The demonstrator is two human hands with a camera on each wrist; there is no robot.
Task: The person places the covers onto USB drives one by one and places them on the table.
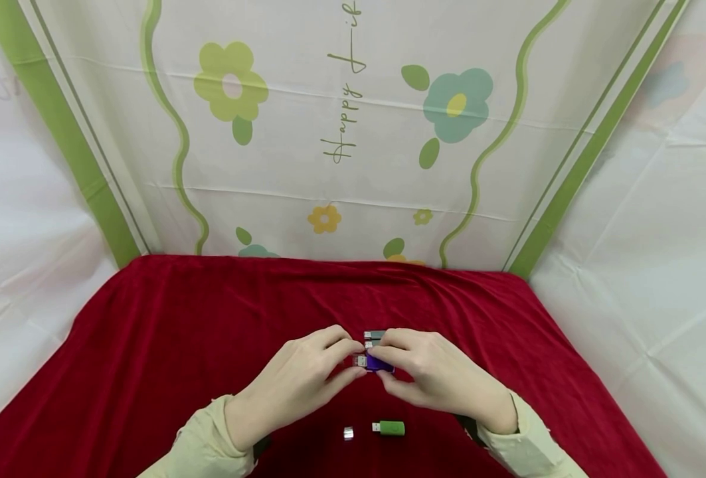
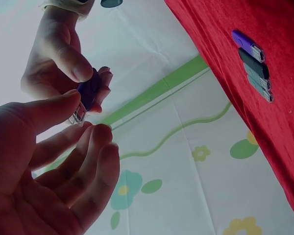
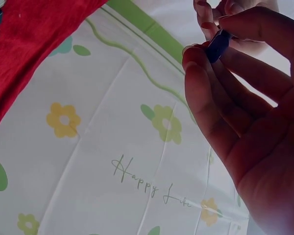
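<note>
My right hand pinches a purple-blue USB flash drive between thumb and fingers; against the light it looks dark blue in the right wrist view. Its metal plug points left, toward my left hand. Over the plug sits a clear cap, which my left thumb and fingertips pinch. Part of the cap is hidden behind the fingers. Just beyond the hands, grey-teal flash drives lie on the red cloth, partly covered by my right hand.
Nearer to me on the red cloth lie a green flash drive and a small shiny clear piece. The left wrist view shows a row with a purple drive and a black drive. White printed curtains enclose the table.
</note>
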